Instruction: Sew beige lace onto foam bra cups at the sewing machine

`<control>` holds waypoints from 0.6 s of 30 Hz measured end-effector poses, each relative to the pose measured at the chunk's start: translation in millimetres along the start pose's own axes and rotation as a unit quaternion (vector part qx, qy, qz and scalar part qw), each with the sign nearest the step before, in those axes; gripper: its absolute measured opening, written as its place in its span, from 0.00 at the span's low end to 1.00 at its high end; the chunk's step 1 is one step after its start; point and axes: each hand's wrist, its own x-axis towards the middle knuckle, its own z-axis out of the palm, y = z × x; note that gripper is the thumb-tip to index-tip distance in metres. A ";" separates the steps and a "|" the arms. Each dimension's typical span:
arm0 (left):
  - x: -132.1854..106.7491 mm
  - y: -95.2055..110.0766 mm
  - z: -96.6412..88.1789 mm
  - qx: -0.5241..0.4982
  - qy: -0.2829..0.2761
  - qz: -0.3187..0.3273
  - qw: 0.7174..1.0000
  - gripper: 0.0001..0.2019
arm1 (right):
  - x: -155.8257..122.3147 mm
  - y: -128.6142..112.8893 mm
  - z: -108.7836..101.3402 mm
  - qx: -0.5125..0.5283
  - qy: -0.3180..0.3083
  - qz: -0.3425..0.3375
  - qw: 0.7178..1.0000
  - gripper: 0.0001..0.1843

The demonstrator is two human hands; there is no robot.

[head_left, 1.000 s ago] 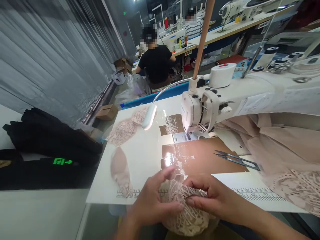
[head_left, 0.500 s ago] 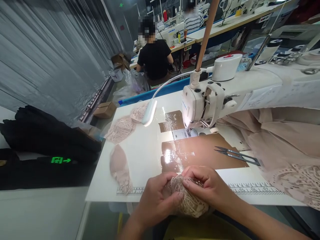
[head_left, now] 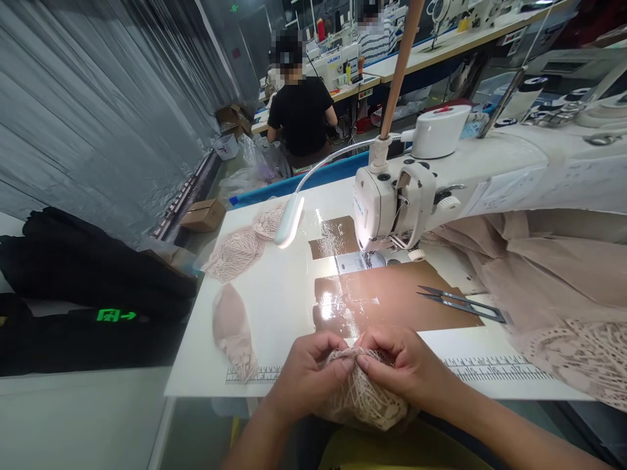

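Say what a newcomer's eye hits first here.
Probably the white sewing machine across the upper right, with the glowing lamp to its left. Then the lace piece at bottom centre, pinched between the left grip and right grip. Next, perhaps, the dark snips right of centre, blades over the brown sheet.

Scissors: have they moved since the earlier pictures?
No. Judged against the brown sheet, the scissors lie across the same right edge, blades pointing the same way; the whole view has shifted slightly.
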 end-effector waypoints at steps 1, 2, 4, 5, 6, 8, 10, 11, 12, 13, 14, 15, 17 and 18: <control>0.8 -1.3 0.0 -0.021 -0.005 -0.009 1.000 0.12 | 1.0 0.9 -2.5 -0.003 -0.006 0.000 1.000 0.12; 1.3 -2.2 -0.2 -0.034 -0.008 -0.014 0.999 0.13 | 2.1 1.7 -5.9 -0.004 -0.010 0.000 1.000 0.13; 2.1 -2.9 -0.6 -0.036 -0.005 -0.014 0.999 0.14 | 4.7 1.9 -14.4 0.012 -0.007 -0.006 1.000 0.13; 2.4 -2.7 -0.7 -0.029 0.001 -0.012 1.000 0.15 | 5.9 1.1 -18.8 0.029 -0.003 -0.010 1.000 0.13; 2.8 -2.4 -0.5 -0.019 0.008 -0.009 1.000 0.15 | 7.0 -0.4 -22.8 0.046 -0.004 -0.014 0.999 0.14; 4.0 -1.9 0.8 -0.003 0.016 -0.004 1.000 0.15 | 8.8 -5.5 -27.8 0.053 -0.024 -0.023 0.998 0.15; 5.7 -2.0 3.0 0.008 0.015 0.002 1.000 0.15 | 10.3 -11.6 -28.4 0.017 -0.055 -0.031 0.998 0.14; 6.5 -2.3 4.0 0.013 0.013 0.005 1.000 0.15 | 11.1 -14.3 -27.5 -0.005 -0.063 -0.033 0.997 0.12; 7.1 -2.6 4.9 0.019 0.012 0.007 1.000 0.16 | 12.0 -16.6 -26.3 -0.021 -0.067 -0.034 0.997 0.11; 7.3 -2.8 5.4 0.020 0.008 0.007 1.000 0.16 | 12.8 -18.3 -25.3 -0.030 -0.068 -0.033 0.997 0.12; 7.1 -3.0 5.5 0.011 -0.002 0.004 1.000 0.16 | 13.5 -19.4 -24.7 -0.031 -0.071 -0.031 0.997 0.13; 6.4 -3.0 5.3 -0.006 -0.021 -0.001 1.000 0.17 | 14.0 -19.9 -24.7 -0.022 -0.076 -0.028 0.996 0.13; 4.1 -2.7 4.4 -0.042 -0.073 -0.013 0.996 0.19 | 14.4 -19.8 -26.3 0.019 -0.096 -0.012 0.995 0.14; 2.9 -2.6 4.2 -0.053 -0.103 -0.020 0.993 0.21 | 14.3 -19.5 -27.5 0.050 -0.107 0.001 0.993 0.15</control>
